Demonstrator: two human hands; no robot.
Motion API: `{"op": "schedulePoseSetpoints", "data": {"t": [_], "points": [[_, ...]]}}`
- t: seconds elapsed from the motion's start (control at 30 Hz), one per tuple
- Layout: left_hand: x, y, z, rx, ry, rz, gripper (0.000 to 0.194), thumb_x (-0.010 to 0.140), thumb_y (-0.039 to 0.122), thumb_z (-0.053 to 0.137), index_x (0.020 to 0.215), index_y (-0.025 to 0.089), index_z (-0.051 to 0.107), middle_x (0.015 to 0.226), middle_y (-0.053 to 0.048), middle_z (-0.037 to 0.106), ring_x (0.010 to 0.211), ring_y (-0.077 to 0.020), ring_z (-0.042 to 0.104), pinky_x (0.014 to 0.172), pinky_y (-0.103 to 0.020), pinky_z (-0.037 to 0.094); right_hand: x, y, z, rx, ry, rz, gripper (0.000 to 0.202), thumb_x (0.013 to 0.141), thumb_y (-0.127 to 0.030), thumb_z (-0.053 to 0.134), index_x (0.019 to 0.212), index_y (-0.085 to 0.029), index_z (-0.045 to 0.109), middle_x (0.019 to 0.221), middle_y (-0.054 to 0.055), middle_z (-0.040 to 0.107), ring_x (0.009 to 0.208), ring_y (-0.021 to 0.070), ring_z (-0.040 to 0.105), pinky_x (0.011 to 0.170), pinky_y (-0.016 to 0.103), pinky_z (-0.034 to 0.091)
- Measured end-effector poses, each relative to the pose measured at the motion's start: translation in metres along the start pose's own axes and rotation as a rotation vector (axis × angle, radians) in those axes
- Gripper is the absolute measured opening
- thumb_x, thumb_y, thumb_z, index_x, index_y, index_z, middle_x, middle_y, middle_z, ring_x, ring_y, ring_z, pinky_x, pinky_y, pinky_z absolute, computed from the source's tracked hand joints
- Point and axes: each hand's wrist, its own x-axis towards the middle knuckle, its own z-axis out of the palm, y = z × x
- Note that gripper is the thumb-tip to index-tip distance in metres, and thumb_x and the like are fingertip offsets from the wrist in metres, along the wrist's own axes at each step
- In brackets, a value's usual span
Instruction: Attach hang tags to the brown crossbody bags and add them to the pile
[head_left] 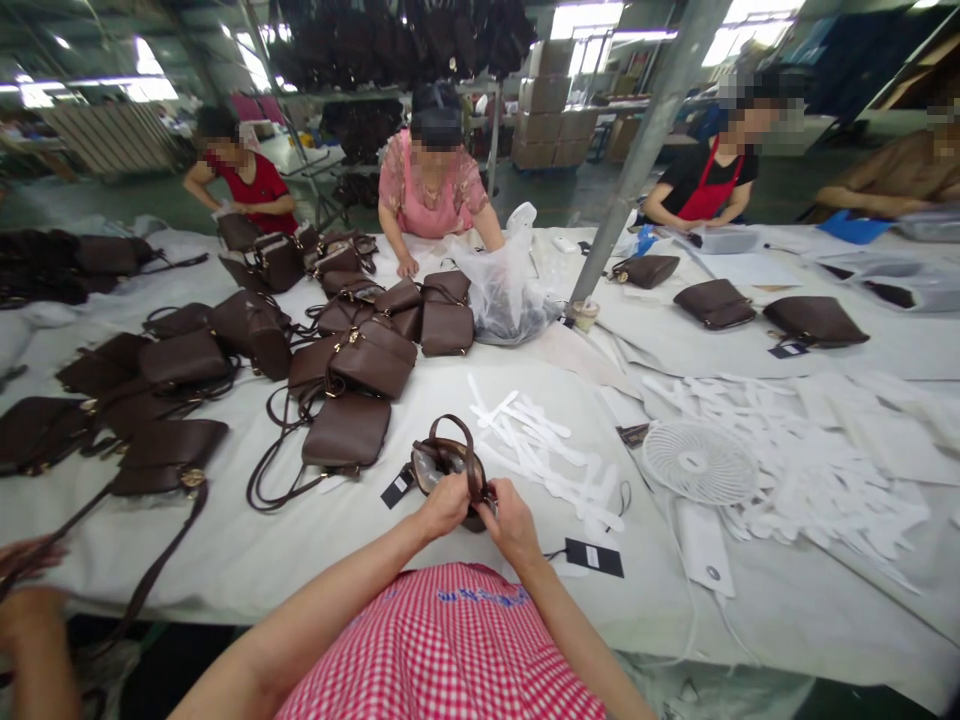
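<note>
Brown handbag (pixel 450 465) at near counter (pixel 300 550) edge, strap looped up. Left hand (pixel 444 503) and right hand (pixel 511 520) both closed on it. White paper strips (pixel 540 440) just beside; small fan (pixel 701 462) farther right.

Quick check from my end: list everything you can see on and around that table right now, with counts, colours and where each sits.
brown handbags: many, dark brown, spread over the table's left half; three more far right
held bag: one, brown, open, at the near edge
table: one, white covering
white paper strips: a loose pile, right of the held bag; more at far right
small fan: one, white, lying flat, centre-right
black tags: one by the right hand, one left of the held bag
clear plastic bag: one, mid-table by the pole
metal pole: one, grey
other people: four across the table; another's hand at near left
left hand: on the held bag
right hand: grips its strap
</note>
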Motion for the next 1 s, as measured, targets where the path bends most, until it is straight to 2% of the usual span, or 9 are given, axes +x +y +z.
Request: {"op": "schedulePoseSetpoints", "data": {"t": [0.13,0.23,0.33,0.57,0.67,0.8,0.93,1.0], "points": [[0.004,0.004,-0.002,-0.002,-0.026,-0.016,0.019,0.079,0.005,0.04,0.08,0.017,0.054,0.082,-0.004,0.064,0.077,-0.0176,0.061,0.07,-0.027,0.046,0.004,0.002,0.006,-0.108,0.019,0.023,0.013,0.079,-0.023,0.05,0.091,-0.021,0.048,0.082,0.004,0.055,0.075,0.0206,0.055,0.068,0.031,0.045],[0.005,0.006,-0.002,0.087,0.014,-0.076,0.014,0.082,0.008,0.043,0.084,0.017,0.054,0.083,-0.005,0.064,0.079,-0.0191,0.061,0.071,-0.028,0.044,0.007,0.004,0.009,-0.156,0.07,0.016,0.01,0.076,-0.021,0.049,0.086,-0.021,0.047,0.075,0.002,0.054,0.068,0.0183,0.052,0.063,0.028,0.042],[0.003,0.008,-0.005,0.205,0.062,-0.154,0.009,0.082,0.01,0.048,0.085,0.018,0.053,0.079,-0.004,0.063,0.078,-0.0203,0.06,0.072,-0.03,0.043,0.009,0.003,0.01,-0.202,0.114,-0.054,0.006,0.076,-0.019,0.046,0.083,-0.021,0.046,0.072,0.001,0.052,0.066,0.0171,0.05,0.061,0.027,0.04],[-0.003,0.014,-0.019,0.248,0.324,-0.12,0.011,0.081,0.009,0.053,0.076,0.019,0.053,0.085,-0.003,0.059,0.091,-0.0208,0.051,0.081,-0.034,0.036,0.012,0.0,0.005,-0.279,0.077,-0.138,0.006,0.08,-0.015,0.044,0.079,-0.021,0.046,0.072,0.0,0.051,0.068,0.0163,0.049,0.062,0.026,0.038],[-0.004,0.014,-0.02,0.275,0.367,-0.147,0.01,0.081,0.011,0.056,0.075,0.019,0.053,0.084,-0.003,0.059,0.091,-0.0216,0.049,0.081,-0.036,0.034,0.013,0.0,0.001,-0.3,0.064,-0.148,0.006,0.08,-0.015,0.044,0.079,-0.021,0.046,0.073,0.001,0.051,0.068,0.0164,0.049,0.062,0.026,0.038],[-0.004,0.007,-0.023,0.269,0.387,-0.203,0.009,0.081,0.014,0.057,0.074,0.019,0.054,0.083,-0.003,0.059,0.09,-0.0217,0.048,0.079,-0.035,0.033,0.01,0.003,-0.006,-0.327,0.055,-0.141,0.006,0.079,-0.016,0.044,0.078,-0.021,0.045,0.073,0.0,0.051,0.067,0.0164,0.049,0.062,0.026,0.038],[-0.005,-0.009,-0.036,0.192,0.459,-0.344,0.012,0.08,0.015,0.057,0.07,0.019,0.053,0.08,-0.003,0.058,0.087,-0.0219,0.048,0.077,-0.035,0.034,-0.001,0.013,-0.015,-0.328,0.047,-0.077,0.005,0.079,-0.018,0.046,0.077,-0.022,0.044,0.07,-0.001,0.049,0.065,0.0162,0.048,0.061,0.026,0.038],[-0.006,-0.017,-0.041,0.12,0.472,-0.321,0.013,0.079,0.014,0.057,0.067,0.019,0.052,0.079,-0.003,0.057,0.085,-0.0213,0.047,0.077,-0.034,0.036,-0.005,0.017,-0.02,-0.322,0.034,-0.045,0.004,0.08,-0.019,0.046,0.077,-0.022,0.044,0.07,-0.001,0.048,0.065,0.0164,0.048,0.061,0.027,0.038]]}}
